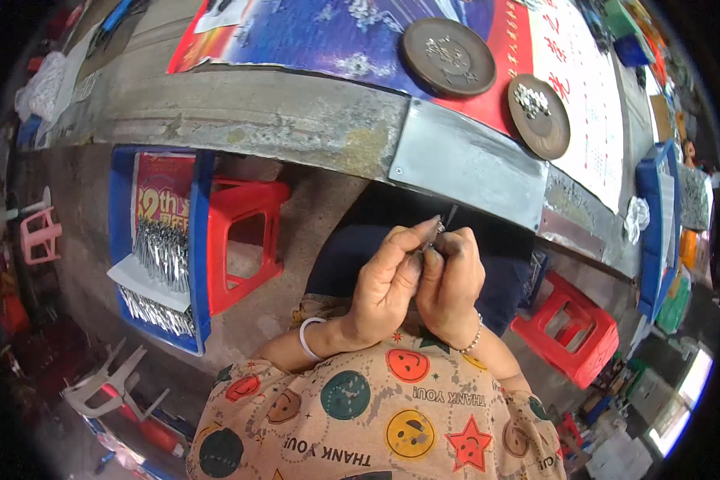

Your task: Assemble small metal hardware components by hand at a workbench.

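My left hand (pixel 390 276) and my right hand (pixel 453 280) meet in front of my body, just below the table's near edge. Thumb and fingers of each are pinched around a small shiny metal piece (pixel 438 230), mostly hidden by the fingertips. A thin grey metal shank (pixel 452 214) sticks out past the fingertips toward the table; I cannot tell if it belongs to the same piece. Beyond them, a pale metal plate (pixel 468 164) is fastened on the table edge. Two round brown dishes (pixel 412 60) (pixel 546 132) with small pale parts stand behind it.
A blue crate (pixel 120 196) at left holds many thin metal pieces and a white sheet. Red stools (pixel 252 196) (pixel 584 352) flank me. A printed poster (pixel 312 44) covers part of the worn table (pixel 240 104). Another blue crate (pixel 656 240) is at right.
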A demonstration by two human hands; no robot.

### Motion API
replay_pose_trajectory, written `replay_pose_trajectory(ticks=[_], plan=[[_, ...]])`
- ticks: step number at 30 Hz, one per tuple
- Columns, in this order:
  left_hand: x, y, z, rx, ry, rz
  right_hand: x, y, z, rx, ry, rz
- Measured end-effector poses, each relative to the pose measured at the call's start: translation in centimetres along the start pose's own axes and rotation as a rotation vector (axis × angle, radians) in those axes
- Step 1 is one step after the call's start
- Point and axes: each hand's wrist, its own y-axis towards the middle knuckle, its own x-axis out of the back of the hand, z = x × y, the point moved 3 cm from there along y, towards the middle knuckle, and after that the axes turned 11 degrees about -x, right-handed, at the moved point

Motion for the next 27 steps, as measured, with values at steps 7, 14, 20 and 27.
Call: replay_pose_trajectory(ticks=[7, 14, 20, 27], plan=[[-0.2, -0.5, 0.3, 0.191, -0.299, -0.021, 1.5, 1.7, -1.6, -0.350, 0.516, 0.249], [0.2, -0.5, -1.2, 0.145, -0.240, 0.117, 2.4, 1.9, -0.6, 0.030, 0.360, 0.132], [0.3, -0.7, -0.8, -0.040, -0.035, 0.071, 1.2, 0.7, 0.5, 0.108, 0.181, 0.030], [1.1, -1.2, -0.6, -0.032, -0.089, 0.030, 0.3, -0.1, 1.6, -0.146, 0.186, 0.134]])
